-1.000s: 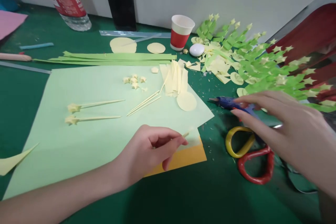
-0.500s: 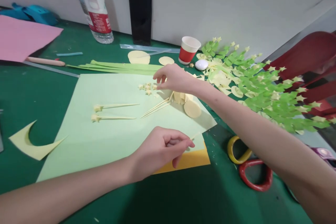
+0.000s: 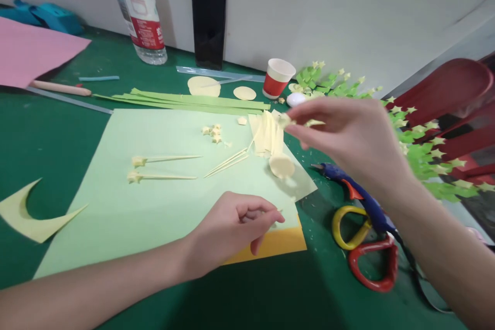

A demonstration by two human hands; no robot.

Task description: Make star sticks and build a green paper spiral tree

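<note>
My right hand (image 3: 340,124) is raised above the right side of the pale green sheet (image 3: 166,206), its thumb and fingertips pinching a small paper star (image 3: 285,121). My left hand (image 3: 240,229) rests low over the sheet, its fingers closed on a thin pale piece that is mostly hidden. Two stars on pointed paper sticks (image 3: 166,158) lie at the left of the sheet. Behind them is a small cluster of paper stars (image 3: 215,133). Thin paper sticks (image 3: 228,161) lie beside cream strips (image 3: 266,134) and a round disc (image 3: 281,165).
A blue glue gun (image 3: 369,203) and scissors with yellow and red handles (image 3: 375,263) lie at the right. Behind stand a bottle (image 3: 145,20), a phone (image 3: 209,20) and a red-white cup (image 3: 278,78). Green star-tipped stems (image 3: 429,160) fill the far right.
My right hand has moved right from the star cluster and now holds a star. The glue gun, cream strips and a lone star near them are now uncovered. My left hand stays nearly still.
</note>
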